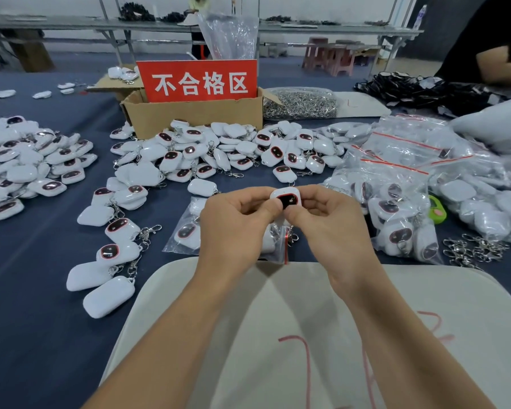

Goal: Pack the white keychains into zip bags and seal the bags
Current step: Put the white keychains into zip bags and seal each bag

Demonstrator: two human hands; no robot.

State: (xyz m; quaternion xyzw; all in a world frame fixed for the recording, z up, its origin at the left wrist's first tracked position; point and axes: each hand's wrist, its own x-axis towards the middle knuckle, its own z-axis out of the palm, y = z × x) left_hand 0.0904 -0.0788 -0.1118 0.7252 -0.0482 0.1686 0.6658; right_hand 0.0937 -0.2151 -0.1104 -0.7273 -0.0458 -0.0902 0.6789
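White glossy plastic, the keychain (286,197) is pinched between thumb and fingers of both the left hand (233,228) and the right hand (331,225), above a part-filled zip bag (183,231) lying on the desk (42,246). It looks light, rigid and slick, so its side edges seem the safest hold. Behind, a red sign (196,81) on a cardboard box (189,115) reads "不合格区".
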